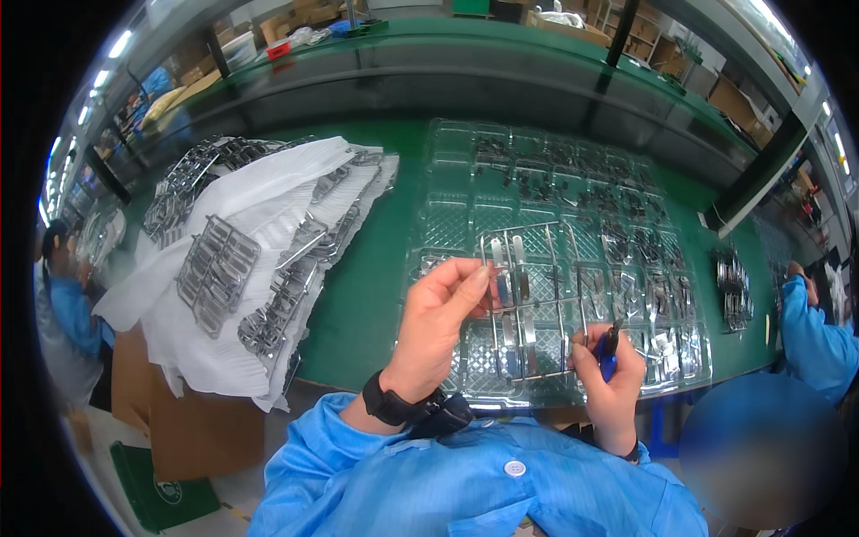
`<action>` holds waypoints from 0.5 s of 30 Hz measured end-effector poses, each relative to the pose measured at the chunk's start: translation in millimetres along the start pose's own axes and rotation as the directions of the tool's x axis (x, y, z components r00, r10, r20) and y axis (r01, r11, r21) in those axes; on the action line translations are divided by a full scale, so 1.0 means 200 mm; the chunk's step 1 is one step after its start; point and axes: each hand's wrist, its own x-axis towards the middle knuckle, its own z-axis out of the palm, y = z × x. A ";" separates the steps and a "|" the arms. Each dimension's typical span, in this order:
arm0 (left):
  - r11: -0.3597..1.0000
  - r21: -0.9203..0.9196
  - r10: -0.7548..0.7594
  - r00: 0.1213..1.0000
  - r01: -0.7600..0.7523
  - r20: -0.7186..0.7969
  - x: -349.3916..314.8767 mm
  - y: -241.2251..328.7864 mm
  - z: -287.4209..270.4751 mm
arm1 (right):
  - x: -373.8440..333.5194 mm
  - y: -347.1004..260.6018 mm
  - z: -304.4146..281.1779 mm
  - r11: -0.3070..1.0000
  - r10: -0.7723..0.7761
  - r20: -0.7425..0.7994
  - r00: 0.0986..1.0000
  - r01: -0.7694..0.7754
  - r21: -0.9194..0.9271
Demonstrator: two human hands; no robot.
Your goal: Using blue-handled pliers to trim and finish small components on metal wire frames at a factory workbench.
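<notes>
A chrome-coloured sprue frame (526, 307) with several long, shiny flat pieces in its left part is held up over the clear plastic trays (458, 210). My left hand (431, 327) pinches its left side between thumb and fingers. My right hand (613, 385) is closed around blue-handled cutters (608, 353), whose dark tip points up. Its thumb and finger are also at the frame's lower right edge; whether they grip it, I cannot tell. Small dark and silvery parts (626, 242) lie sorted in the tray compartments beneath and beyond the frame.
More chrome frames (219, 273) are piled on white wrapping sheets (295, 179) at the left of the green table (358, 300). Another stack of frames (734, 288) stands right of the trays. A cardboard box (201, 407) is below left. A co-worker's blue sleeve (819, 331) shows at far right.
</notes>
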 end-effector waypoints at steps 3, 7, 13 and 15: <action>1.000 -0.022 0.013 1.000 -0.014 -0.029 0.00 0.00 0.00 | -0.03 0.01 -0.01 1.000 0.015 0.016 1.000 -0.015 -0.008; 0.988 -0.149 -0.051 0.998 0.044 -0.043 -0.02 0.01 0.00 | -0.06 0.01 -0.03 0.998 -0.005 0.094 0.996 0.011 -0.058; 0.970 -0.209 -0.122 0.992 0.123 0.019 -0.01 0.04 0.02 | -0.09 0.05 -0.08 0.941 0.112 0.114 0.987 -0.142 0.306; 0.964 -0.215 -0.151 0.988 0.155 0.037 -0.02 0.03 0.04 | -0.01 0.06 -0.08 0.973 0.138 -0.006 0.990 -0.135 0.186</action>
